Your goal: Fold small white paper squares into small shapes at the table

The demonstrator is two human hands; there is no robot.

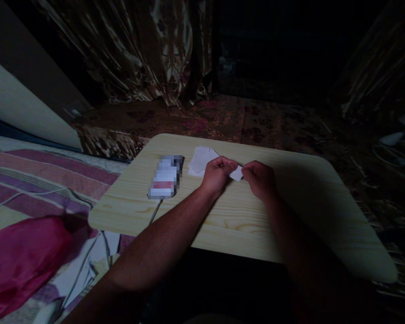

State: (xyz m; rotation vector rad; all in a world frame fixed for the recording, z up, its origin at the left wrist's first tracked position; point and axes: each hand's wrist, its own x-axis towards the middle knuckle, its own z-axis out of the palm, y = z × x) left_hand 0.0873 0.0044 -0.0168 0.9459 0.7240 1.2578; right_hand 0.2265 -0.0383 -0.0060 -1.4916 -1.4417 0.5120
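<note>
Between my two hands is a small piece of white paper, held a little above the wooden table. My left hand pinches its left side with thumb and fingers. On its right edge, my right hand is closed, fingertips on the paper. Several white sheets of paper lie in a loose pile on the table, just beyond and left of my left hand. Any fold in the small piece is too dim to make out.
A phone-like device, blurred out, lies on the table with a cable running toward me. Left is a bed with a striped cover and a pink cloth bundle. Curtains hang behind.
</note>
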